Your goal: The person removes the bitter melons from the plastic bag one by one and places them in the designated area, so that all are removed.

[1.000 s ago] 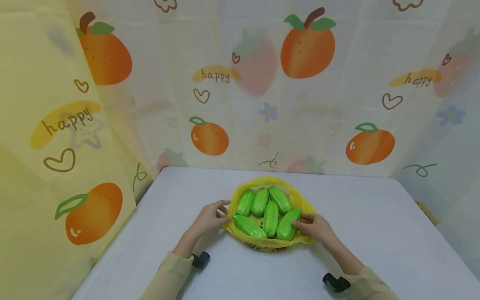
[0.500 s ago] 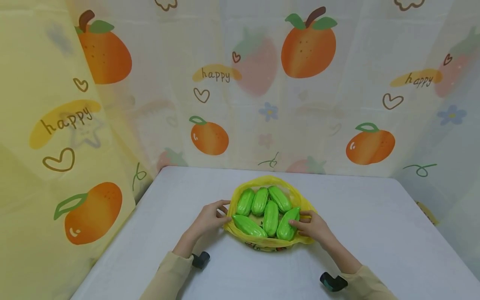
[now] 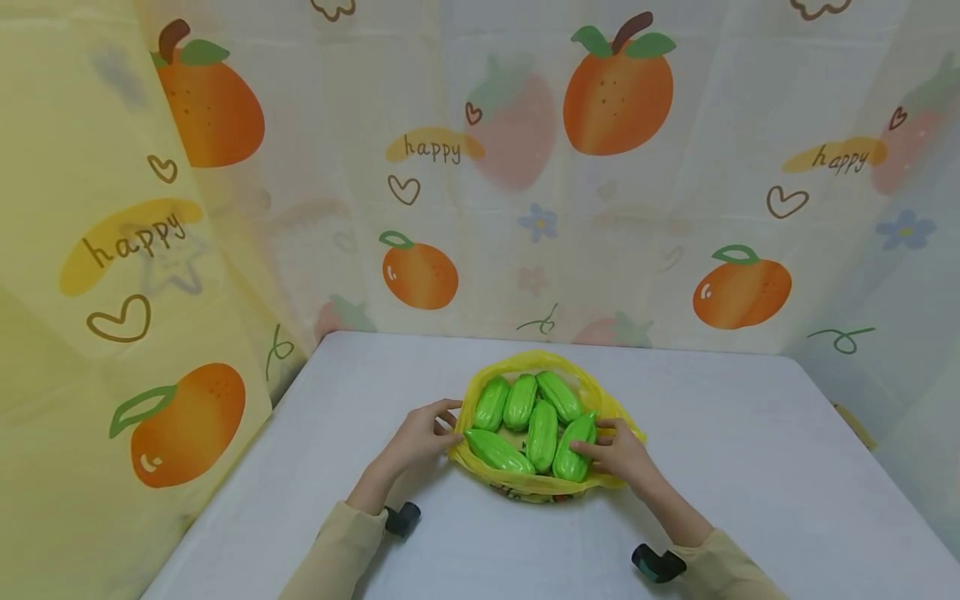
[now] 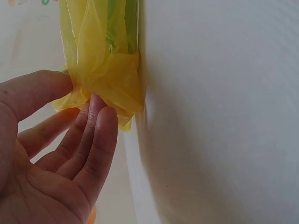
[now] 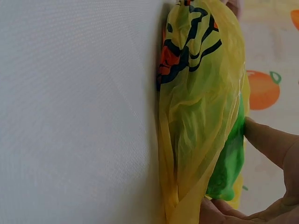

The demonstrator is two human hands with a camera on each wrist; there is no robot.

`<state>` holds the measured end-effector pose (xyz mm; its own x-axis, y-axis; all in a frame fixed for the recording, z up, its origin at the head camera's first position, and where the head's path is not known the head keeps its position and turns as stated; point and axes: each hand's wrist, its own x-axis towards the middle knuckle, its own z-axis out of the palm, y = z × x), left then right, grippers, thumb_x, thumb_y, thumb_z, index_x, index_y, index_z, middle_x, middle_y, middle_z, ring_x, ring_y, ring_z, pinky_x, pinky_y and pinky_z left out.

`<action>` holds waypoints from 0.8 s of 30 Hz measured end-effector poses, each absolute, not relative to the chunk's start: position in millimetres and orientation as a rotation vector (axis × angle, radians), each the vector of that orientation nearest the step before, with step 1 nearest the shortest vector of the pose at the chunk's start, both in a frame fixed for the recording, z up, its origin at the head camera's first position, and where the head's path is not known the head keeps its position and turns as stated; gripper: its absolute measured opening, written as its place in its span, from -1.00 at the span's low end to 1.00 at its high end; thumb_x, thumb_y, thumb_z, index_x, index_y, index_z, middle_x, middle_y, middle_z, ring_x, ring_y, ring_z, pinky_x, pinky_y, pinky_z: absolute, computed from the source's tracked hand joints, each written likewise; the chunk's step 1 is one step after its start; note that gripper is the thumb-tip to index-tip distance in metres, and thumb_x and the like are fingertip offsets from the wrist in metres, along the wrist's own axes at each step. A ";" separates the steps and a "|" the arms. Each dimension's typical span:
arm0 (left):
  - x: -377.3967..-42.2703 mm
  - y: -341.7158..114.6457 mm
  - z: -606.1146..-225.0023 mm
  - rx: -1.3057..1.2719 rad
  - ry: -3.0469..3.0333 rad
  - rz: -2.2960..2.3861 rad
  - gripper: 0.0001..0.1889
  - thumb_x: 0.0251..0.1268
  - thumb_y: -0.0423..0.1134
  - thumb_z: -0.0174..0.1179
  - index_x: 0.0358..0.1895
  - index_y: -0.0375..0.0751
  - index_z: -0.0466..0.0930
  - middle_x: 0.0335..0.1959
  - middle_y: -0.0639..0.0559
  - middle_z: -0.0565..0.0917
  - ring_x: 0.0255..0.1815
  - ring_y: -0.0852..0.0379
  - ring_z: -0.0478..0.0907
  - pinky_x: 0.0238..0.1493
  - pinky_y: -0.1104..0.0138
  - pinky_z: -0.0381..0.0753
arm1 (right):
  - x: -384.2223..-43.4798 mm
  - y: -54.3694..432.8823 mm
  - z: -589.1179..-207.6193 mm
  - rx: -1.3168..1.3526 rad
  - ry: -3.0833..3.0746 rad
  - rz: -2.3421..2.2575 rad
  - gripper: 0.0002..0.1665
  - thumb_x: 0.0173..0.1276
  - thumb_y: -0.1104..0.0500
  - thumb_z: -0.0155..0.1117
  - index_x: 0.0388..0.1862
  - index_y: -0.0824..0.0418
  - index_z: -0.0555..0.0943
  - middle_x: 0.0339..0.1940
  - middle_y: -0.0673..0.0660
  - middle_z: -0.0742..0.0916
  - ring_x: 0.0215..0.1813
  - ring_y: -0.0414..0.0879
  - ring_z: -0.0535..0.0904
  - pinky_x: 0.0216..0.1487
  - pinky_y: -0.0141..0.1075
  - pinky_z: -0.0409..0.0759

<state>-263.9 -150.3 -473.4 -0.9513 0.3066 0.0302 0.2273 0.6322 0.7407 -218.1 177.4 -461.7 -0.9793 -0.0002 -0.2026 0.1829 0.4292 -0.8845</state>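
Observation:
A yellow plastic bag [image 3: 517, 483] lies on the white table with its mouth spread wide. Inside it are several glossy green, ridged, elongated fruits [image 3: 542, 437], which look like toys. At the bag's left rim, my left hand [image 3: 416, 437] pinches the thin plastic; in the left wrist view the thumb and fingers [image 4: 106, 135] are at the bunched edge. My right hand [image 3: 622, 454] grips the rightmost green fruit [image 3: 573, 450], thumb over its near side. Its other fingers are partly hidden behind the fruit and the bag's wall in the right wrist view.
White cloth covers the table [image 3: 375, 367]. Behind it hangs a curtain [image 3: 637, 225] printed with oranges and strawberries, and a yellowish curtain panel [image 3: 45, 417] borders the left side. Black devices [image 3: 402, 519] are strapped at both wrists.
My right hand has shifted a little to the left, bringing the rightmost green fruit inward and more upright, toward the middle one. My left hand stays in place at the bag's rim.

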 end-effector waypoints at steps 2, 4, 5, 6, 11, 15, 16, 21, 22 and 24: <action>-264.3 -150.2 -474.2 0.449 2.746 1.227 -0.44 0.11 -0.24 0.34 0.25 -0.07 0.45 -0.17 -0.01 0.61 -0.32 0.18 0.57 -0.32 0.34 0.56 | -218.4 176.4 -462.2 0.160 2.499 -1.597 -0.02 0.12 -0.01 0.44 0.29 0.49 0.16 0.10 0.58 0.50 -0.01 0.24 0.61 -0.19 -0.15 0.67; -264.4 -150.1 -474.5 0.449 2.744 1.229 -0.43 0.11 -0.25 0.34 0.25 -0.07 0.45 -0.17 -0.01 0.61 -0.32 0.18 0.56 -0.32 0.34 0.56 | -218.9 175.6 -463.1 0.161 2.482 -1.617 -0.01 0.11 0.00 0.45 0.29 0.49 0.15 0.10 0.57 0.49 -0.02 0.23 0.61 -0.20 -0.15 0.67; -264.3 -150.0 -474.4 0.449 2.744 1.232 -0.43 0.11 -0.25 0.34 0.25 -0.07 0.45 -0.17 -0.01 0.61 -0.32 0.18 0.56 -0.32 0.34 0.56 | -218.8 175.2 -463.1 0.164 2.471 -1.627 -0.02 0.12 0.02 0.45 0.30 0.48 0.15 0.10 0.56 0.49 -0.03 0.22 0.61 -0.21 -0.15 0.67; -264.3 -149.9 -474.5 0.449 2.744 1.233 -0.43 0.11 -0.25 0.34 0.25 -0.07 0.45 -0.17 -0.01 0.61 -0.32 0.18 0.56 -0.32 0.34 0.56 | -218.7 174.8 -462.8 0.161 2.465 -1.633 -0.02 0.12 0.02 0.45 0.30 0.48 0.14 0.10 0.56 0.50 -0.03 0.21 0.62 -0.21 -0.15 0.67; -263.6 -150.0 -473.8 0.457 2.743 1.235 -0.43 0.10 -0.26 0.34 0.25 -0.07 0.45 -0.17 0.00 0.61 -0.33 0.19 0.56 -0.32 0.33 0.56 | -217.5 173.8 -461.5 0.157 2.431 -1.658 -0.04 0.14 0.07 0.44 0.31 0.47 0.13 0.10 0.55 0.51 -0.06 0.17 0.64 -0.23 -0.14 0.68; -263.4 -150.0 -473.8 0.461 2.737 1.240 -0.42 0.10 -0.27 0.34 0.25 -0.09 0.44 -0.17 -0.01 0.61 -0.32 0.18 0.56 -0.33 0.33 0.55 | -217.1 173.3 -461.2 0.154 2.410 -1.674 -0.05 0.14 0.10 0.44 0.31 0.46 0.13 0.11 0.55 0.50 -0.07 0.16 0.64 -0.23 -0.13 0.68; -263.3 -150.0 -473.9 0.461 2.735 1.242 -0.42 0.10 -0.27 0.34 0.26 -0.09 0.44 -0.17 -0.01 0.61 -0.32 0.18 0.56 -0.33 0.33 0.55 | -216.9 173.4 -461.3 0.156 2.410 -1.672 -0.06 0.14 0.10 0.44 0.32 0.46 0.13 0.12 0.55 0.50 -0.06 0.16 0.65 -0.23 -0.13 0.68; -263.2 -149.8 -473.9 0.438 2.732 1.243 -0.43 0.11 -0.26 0.33 0.25 -0.05 0.44 -0.17 0.00 0.61 -0.32 0.18 0.55 -0.32 0.34 0.54 | -216.8 172.7 -460.7 0.152 2.449 -1.639 -0.03 0.12 0.08 0.46 0.32 0.45 0.14 0.13 0.54 0.50 -0.05 0.19 0.63 -0.23 -0.14 0.67; -263.2 -149.8 -474.0 0.439 2.734 1.242 -0.43 0.11 -0.25 0.33 0.25 -0.05 0.44 -0.17 0.00 0.61 -0.32 0.18 0.55 -0.32 0.34 0.54 | -216.8 172.6 -460.5 0.149 2.455 -1.635 -0.03 0.12 0.08 0.46 0.32 0.45 0.14 0.13 0.54 0.51 -0.04 0.19 0.63 -0.22 -0.14 0.67; -263.4 -150.1 -474.1 0.439 2.735 1.241 -0.43 0.11 -0.26 0.33 0.25 -0.05 0.44 -0.17 0.00 0.61 -0.32 0.18 0.55 -0.32 0.34 0.54 | -216.8 172.5 -459.9 0.142 2.464 -1.634 -0.04 0.12 0.07 0.45 0.33 0.44 0.15 0.13 0.54 0.51 -0.03 0.19 0.63 -0.21 -0.14 0.67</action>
